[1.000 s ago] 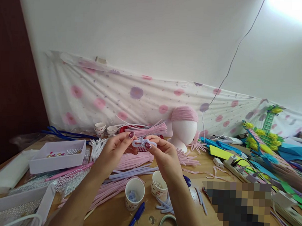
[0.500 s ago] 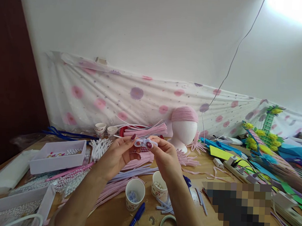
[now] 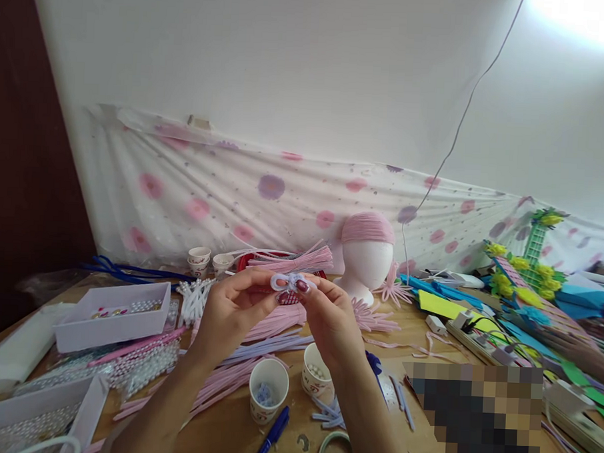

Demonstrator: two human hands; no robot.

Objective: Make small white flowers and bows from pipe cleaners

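Between my two hands, raised above the table, is a small looped bow of pale lavender pipe cleaner point(image 3: 280, 281). My left hand point(image 3: 238, 306) pinches its lower left side with thumb and fingers. Thumb and fingertips of my right hand point(image 3: 327, 312) are closed on the middle and right loop. Below them stand a paper cup with lavender bits point(image 3: 269, 385) and a paper cup with pearl beads point(image 3: 317, 371). Cut lavender pipe cleaner pieces point(image 3: 330, 415) lie by my right wrist.
A white foam head with a pink cap point(image 3: 367, 256) stands behind. Pink pipe cleaners point(image 3: 225, 387), a blue pen point(image 3: 271, 435) and a roll of tape point(image 3: 336, 450) lie nearby. White bead boxes point(image 3: 112, 322) are left; power strips point(image 3: 506, 355) and another person's hand point(image 3: 567, 345) are right.
My left hand's fingers have shifted in toward the middle of the bow, with the thumb now beneath it. The loops look tighter together. My right hand stays closed on it.
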